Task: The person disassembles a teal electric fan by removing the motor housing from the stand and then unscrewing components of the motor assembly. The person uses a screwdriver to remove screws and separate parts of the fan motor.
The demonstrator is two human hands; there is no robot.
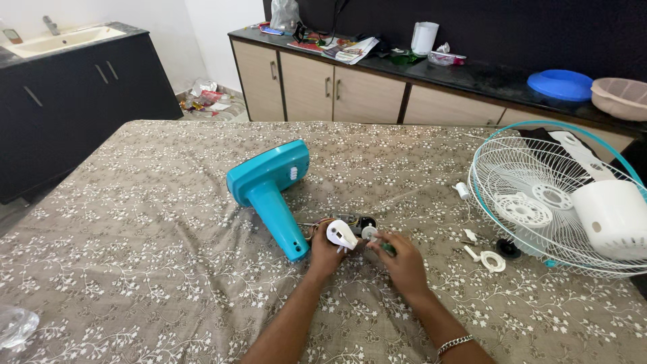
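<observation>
The left hand (325, 255) is closed around a small motor unit (350, 228), its fingers wrapped under a white cap (340, 234) on the near end. The right hand (403, 263) is closed on a green-handled screwdriver (389, 248), whose tip meets the motor just beside a small white gear (369, 232). The motor sits low over the table (135, 269), near its middle, and coloured wires (314, 228) run from it into the neck of a teal fan base (269, 189) lying on its side just to the left. A chain bracelet (453, 344) circles the right wrist.

To the right lies a white wire fan guard (539, 195) with a teal rim, and a white motor cover (614, 217) rests on it. Between guard and hands lie a white ring (493, 261), a black knob (508, 249) and some small white bits. The table wears a brown flowered cloth. Behind it a dark counter (485, 75) carries a blue lid (560, 84), a pink bowl (621, 96), a white jug (424, 38) and papers. A sink (60, 39) stands far left
</observation>
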